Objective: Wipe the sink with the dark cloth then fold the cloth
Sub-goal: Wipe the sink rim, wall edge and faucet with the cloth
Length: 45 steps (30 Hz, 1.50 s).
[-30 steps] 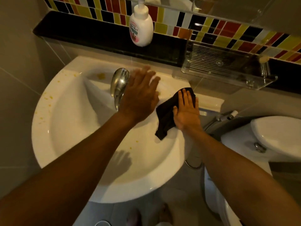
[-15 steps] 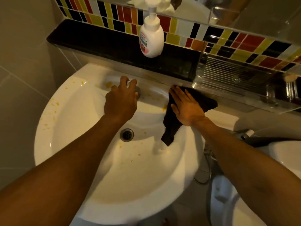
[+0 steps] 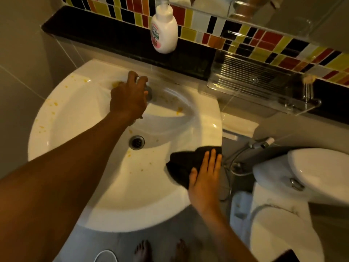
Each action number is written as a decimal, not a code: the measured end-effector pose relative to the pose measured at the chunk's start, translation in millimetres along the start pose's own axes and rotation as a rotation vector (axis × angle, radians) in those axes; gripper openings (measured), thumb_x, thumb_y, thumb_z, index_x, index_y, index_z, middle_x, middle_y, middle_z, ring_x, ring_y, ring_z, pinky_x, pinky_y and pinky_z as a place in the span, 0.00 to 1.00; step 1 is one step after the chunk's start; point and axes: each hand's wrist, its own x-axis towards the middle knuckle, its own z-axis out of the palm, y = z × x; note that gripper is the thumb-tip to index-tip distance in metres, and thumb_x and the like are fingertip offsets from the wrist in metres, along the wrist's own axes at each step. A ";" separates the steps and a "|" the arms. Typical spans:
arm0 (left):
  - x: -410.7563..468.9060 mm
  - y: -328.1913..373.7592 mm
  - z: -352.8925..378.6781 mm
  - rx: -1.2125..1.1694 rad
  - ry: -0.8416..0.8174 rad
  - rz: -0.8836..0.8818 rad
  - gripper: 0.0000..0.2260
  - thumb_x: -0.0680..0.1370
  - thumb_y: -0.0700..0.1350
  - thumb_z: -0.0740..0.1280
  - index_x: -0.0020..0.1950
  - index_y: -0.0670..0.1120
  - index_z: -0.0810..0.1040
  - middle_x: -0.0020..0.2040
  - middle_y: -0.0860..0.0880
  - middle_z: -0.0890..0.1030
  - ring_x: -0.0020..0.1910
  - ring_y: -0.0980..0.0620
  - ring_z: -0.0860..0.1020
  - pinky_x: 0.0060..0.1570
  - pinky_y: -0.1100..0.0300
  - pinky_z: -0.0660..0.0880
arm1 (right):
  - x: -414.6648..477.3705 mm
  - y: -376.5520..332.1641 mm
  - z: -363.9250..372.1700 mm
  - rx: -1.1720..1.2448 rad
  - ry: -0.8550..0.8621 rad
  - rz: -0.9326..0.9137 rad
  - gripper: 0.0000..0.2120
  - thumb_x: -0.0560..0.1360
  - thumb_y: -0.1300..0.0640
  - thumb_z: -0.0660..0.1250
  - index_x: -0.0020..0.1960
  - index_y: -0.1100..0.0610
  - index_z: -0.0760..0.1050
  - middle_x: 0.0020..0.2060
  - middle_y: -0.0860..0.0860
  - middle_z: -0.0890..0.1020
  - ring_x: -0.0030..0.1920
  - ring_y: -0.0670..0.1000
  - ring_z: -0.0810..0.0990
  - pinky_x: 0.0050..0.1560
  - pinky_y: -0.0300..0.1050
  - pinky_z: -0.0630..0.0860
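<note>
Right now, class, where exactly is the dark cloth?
In the head view, the dark cloth lies on the right rim of the sink, pressed flat under the right hand, right of the drain.

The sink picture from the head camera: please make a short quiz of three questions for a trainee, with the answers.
1. True or false: the dark cloth is already folded.
2. Which hand presses flat on the cloth? A) left B) right
3. Fill in: the soap bottle stands on the dark ____ behind the sink.

Key
1. False: it lies crumpled on the sink's right rim.
2. B: the right hand lies on it with fingers spread flat; the left hand is at the tap.
3. ledge
</note>
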 end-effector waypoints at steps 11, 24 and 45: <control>-3.9 2.3 1.1 0.035 -0.002 -0.011 0.18 0.78 0.49 0.64 0.68 0.49 0.67 0.68 0.42 0.67 0.50 0.36 0.77 0.48 0.43 0.77 | 75.3 9.4 -13.7 -0.058 -0.007 -0.044 0.32 0.81 0.47 0.51 0.78 0.58 0.44 0.78 0.55 0.49 0.78 0.55 0.42 0.77 0.57 0.50; -2.4 0.9 7.4 0.050 0.042 -0.004 0.19 0.78 0.50 0.63 0.68 0.51 0.66 0.68 0.46 0.68 0.52 0.41 0.77 0.44 0.46 0.79 | 223.0 -46.0 -4.0 -0.493 0.003 -0.598 0.29 0.80 0.46 0.43 0.76 0.60 0.52 0.77 0.57 0.59 0.77 0.57 0.53 0.76 0.59 0.53; -0.6 2.5 11.0 0.109 0.044 -0.048 0.19 0.79 0.53 0.60 0.70 0.52 0.65 0.70 0.46 0.67 0.55 0.44 0.77 0.44 0.54 0.78 | 209.3 -120.7 47.9 -0.207 -0.082 -0.591 0.32 0.78 0.43 0.37 0.77 0.56 0.54 0.77 0.54 0.57 0.78 0.54 0.49 0.77 0.53 0.46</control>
